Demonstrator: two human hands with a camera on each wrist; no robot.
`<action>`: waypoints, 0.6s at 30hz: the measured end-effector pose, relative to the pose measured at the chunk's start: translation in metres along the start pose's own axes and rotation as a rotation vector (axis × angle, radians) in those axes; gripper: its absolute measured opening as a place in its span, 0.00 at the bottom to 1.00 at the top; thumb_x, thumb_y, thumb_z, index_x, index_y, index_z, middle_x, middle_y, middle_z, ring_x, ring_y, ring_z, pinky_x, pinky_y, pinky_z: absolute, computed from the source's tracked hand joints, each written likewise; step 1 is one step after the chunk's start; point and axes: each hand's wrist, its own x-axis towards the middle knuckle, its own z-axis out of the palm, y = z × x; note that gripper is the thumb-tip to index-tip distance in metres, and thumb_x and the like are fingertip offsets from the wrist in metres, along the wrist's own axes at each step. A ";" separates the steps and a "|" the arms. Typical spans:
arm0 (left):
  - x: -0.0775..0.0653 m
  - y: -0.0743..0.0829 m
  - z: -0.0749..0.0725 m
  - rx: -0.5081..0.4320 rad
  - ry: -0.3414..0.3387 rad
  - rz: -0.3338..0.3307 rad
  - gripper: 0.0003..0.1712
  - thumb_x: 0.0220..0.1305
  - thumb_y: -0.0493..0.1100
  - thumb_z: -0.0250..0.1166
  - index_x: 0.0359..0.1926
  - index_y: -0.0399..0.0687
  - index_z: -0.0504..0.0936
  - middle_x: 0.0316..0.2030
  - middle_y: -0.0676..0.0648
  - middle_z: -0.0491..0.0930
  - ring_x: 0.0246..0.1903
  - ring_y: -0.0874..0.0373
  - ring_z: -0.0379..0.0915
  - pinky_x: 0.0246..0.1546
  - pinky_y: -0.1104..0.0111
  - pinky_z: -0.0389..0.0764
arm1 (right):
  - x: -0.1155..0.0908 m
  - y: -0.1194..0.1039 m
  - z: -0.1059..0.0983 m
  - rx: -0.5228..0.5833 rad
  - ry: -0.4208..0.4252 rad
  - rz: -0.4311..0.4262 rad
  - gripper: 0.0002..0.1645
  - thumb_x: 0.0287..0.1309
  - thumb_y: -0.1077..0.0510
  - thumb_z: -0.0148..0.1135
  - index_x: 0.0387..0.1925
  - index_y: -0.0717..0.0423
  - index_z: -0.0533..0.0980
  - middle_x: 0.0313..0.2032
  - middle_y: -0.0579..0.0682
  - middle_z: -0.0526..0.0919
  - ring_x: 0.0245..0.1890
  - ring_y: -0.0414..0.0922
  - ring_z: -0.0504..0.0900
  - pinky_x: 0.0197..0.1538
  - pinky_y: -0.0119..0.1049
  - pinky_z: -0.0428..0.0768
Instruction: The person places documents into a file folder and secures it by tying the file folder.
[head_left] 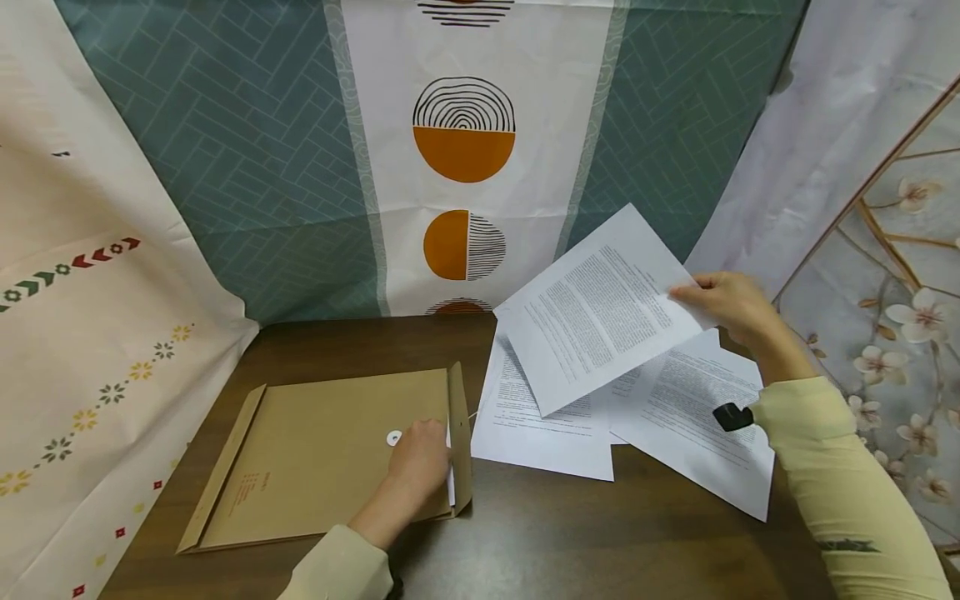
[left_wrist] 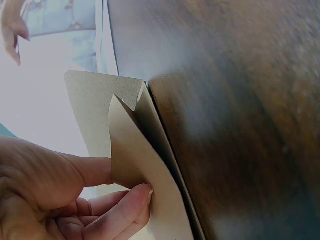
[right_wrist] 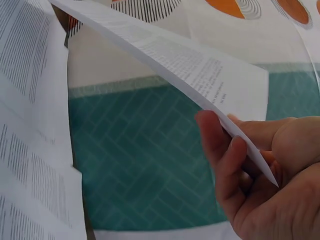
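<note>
My left grip (head_left: 422, 458) pinches one envelope (head_left: 322, 450) extending leftward; my right grip (head_left: 729, 307) holds paper (head_left: 592, 321) above at least two loose sheets (head_left: 517, 429). Only the left wrist view shows my left thumb (left_wrist: 94, 171).

Some kinda desk nook, home or office I can't tell: wooden table (head_left: 570, 533), patterned cloths (head_left: 675, 108) hung round it.

Beyond the left grip (head_left: 420, 457) hangs a teal-and-white cloth (head_left: 465, 154) with orange half-circles; to that grip's left, a pale flower-patterned cloth (head_left: 90, 350); right of the right grip (head_left: 723, 304), a blossom-printed cloth (head_left: 892, 350). Below both grips is the brown table (head_left: 570, 533).
</note>
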 end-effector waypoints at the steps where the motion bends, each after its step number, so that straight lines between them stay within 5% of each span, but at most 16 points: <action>1: 0.000 0.000 0.000 0.002 -0.002 -0.005 0.07 0.55 0.30 0.72 0.25 0.32 0.81 0.26 0.35 0.82 0.28 0.40 0.83 0.27 0.53 0.81 | 0.002 -0.003 0.003 -0.013 0.014 -0.002 0.37 0.68 0.40 0.64 0.58 0.71 0.79 0.33 0.44 0.84 0.31 0.42 0.79 0.33 0.36 0.80; 5: 0.000 -0.001 0.000 0.001 -0.015 -0.026 0.06 0.55 0.30 0.71 0.25 0.33 0.81 0.28 0.35 0.83 0.29 0.40 0.83 0.28 0.53 0.81 | 0.011 -0.018 0.014 -0.011 0.046 0.005 0.36 0.67 0.37 0.63 0.56 0.65 0.81 0.33 0.45 0.84 0.29 0.43 0.78 0.29 0.38 0.78; 11: 0.001 0.001 0.002 -0.002 -0.023 -0.028 0.06 0.55 0.30 0.71 0.25 0.32 0.81 0.28 0.35 0.83 0.28 0.42 0.83 0.28 0.54 0.81 | 0.025 -0.031 0.023 0.221 0.029 0.030 0.34 0.69 0.46 0.65 0.62 0.70 0.75 0.32 0.41 0.84 0.29 0.39 0.84 0.33 0.37 0.85; 18: 0.001 -0.001 0.002 0.011 0.004 -0.013 0.06 0.53 0.29 0.70 0.25 0.32 0.80 0.27 0.34 0.83 0.28 0.39 0.83 0.27 0.53 0.81 | 0.029 -0.046 0.012 0.131 0.144 -0.040 0.34 0.69 0.44 0.65 0.58 0.70 0.79 0.26 0.34 0.84 0.26 0.36 0.81 0.29 0.33 0.80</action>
